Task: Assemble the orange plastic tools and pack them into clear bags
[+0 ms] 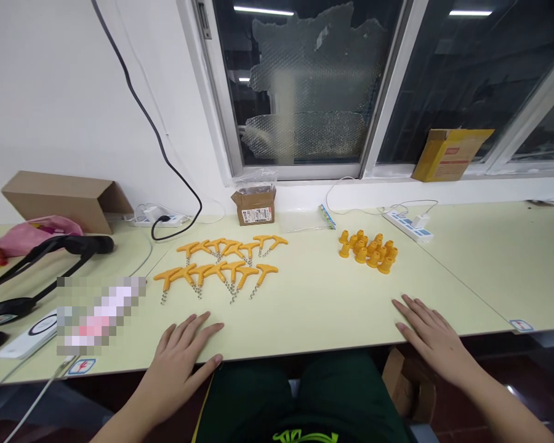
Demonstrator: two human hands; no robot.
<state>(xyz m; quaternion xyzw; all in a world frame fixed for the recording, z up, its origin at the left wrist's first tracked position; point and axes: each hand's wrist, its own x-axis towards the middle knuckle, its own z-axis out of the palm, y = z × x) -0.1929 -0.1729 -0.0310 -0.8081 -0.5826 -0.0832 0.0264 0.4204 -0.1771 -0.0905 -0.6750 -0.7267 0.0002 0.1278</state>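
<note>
My left hand (182, 360) rests flat at the table's front edge, fingers spread, holding nothing. Just beyond it lie two rows of corkscrews (263, 271) with yellow T-shaped handles and metal spirals, several in each row, some overlapping. On the right, my right hand (429, 332) also lies flat on the pale green tabletop (314, 307) with its fingers apart and nothing in them. Farther back from that hand stands a cluster of several small yellow flared caps (373, 258), most of them upright and close together.
An opened cardboard box (256, 206) and a clear plastic bag (305, 219) are by the wall. Power strips (409, 224) with cables sit at the back. Black headgear (50, 252), a white charging pad (32, 332) and a blurred object (104, 314) occupy the left side.
</note>
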